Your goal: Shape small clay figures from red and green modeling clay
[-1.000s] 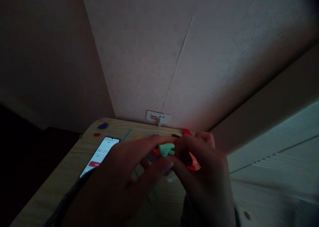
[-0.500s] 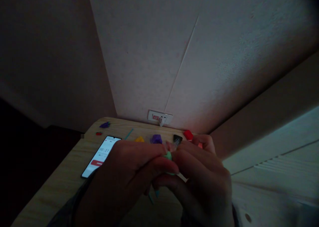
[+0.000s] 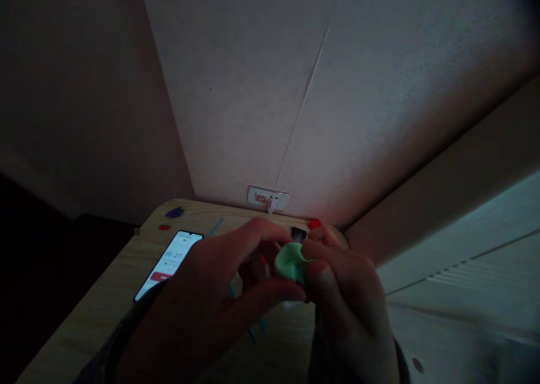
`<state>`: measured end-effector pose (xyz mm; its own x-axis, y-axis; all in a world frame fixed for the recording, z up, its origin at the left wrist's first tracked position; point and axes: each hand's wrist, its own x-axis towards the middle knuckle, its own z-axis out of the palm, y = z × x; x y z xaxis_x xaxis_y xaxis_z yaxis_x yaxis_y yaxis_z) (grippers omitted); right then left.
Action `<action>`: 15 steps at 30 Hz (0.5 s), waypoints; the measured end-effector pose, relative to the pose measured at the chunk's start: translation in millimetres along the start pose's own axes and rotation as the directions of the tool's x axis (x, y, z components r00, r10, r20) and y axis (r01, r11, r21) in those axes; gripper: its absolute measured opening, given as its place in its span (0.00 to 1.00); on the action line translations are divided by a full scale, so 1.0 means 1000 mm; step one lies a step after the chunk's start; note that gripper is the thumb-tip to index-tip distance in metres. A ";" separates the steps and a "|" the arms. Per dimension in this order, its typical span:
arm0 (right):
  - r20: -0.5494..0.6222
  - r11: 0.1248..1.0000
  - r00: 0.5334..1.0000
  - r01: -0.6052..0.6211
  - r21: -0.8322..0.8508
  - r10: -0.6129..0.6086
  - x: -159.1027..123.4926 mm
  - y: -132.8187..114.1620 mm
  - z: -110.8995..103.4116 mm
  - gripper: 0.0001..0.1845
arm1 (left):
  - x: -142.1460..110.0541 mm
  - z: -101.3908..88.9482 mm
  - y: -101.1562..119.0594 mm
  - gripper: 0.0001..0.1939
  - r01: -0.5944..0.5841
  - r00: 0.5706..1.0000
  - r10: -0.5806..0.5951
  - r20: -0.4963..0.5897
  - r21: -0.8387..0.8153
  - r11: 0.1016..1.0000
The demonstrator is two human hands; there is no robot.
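Note:
A lump of soft, light green modelling clay [image 3: 290,261] is held between my two hands, above the front part of the table. My left hand [image 3: 219,285] curves around its left side, with the thumb below and the fingertips above and behind. The thumb and forefinger of my right hand [image 3: 348,283] pinch its right edge, where a thin bit is drawn out. Under my left hand lie thin blue sticks [image 3: 253,336], partly hidden by the fingers. Something red shows behind my left fingers, too covered to name.
A phone [image 3: 171,266] showing a timer lies left on the wooden table [image 3: 93,311]. Beyond it are a small purple grape-like piece [image 3: 174,212], a small red piece [image 3: 164,227] and a blue stick [image 3: 216,226]. Black [image 3: 299,234] and red [image 3: 314,224] lumps lie near the wall socket [image 3: 268,198].
My hands have moved slightly apart, and much more of the green clay shows between them. My left fingers have lifted and spread around it. The view has shifted slightly.

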<state>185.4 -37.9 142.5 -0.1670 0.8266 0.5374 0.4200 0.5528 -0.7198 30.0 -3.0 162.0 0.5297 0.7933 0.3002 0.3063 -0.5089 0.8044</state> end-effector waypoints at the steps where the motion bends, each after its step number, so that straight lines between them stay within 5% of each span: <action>1: 0.023 1.000 1.000 -0.011 0.029 0.010 0.000 -0.001 -0.001 0.26 | 0.000 0.000 -0.001 0.07 -0.024 0.999 0.025 -0.025 0.029 0.999; 7: 0.241 0.995 0.970 -0.049 0.087 0.027 0.003 -0.003 -0.010 0.17 | -0.001 0.003 -0.005 0.08 -0.188 0.950 0.255 -0.181 0.320 0.929; 15: 0.122 0.999 0.992 0.011 0.047 -0.017 0.004 -0.001 -0.008 0.22 | -0.007 0.004 -0.005 0.16 -0.422 0.878 0.472 -0.072 0.348 0.837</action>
<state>191.3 -35.7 148.5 -0.2818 0.8240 0.4915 0.3761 0.5662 -0.7335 27.7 -7.7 153.7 0.5527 0.4805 0.6809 0.3081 -0.8770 0.3688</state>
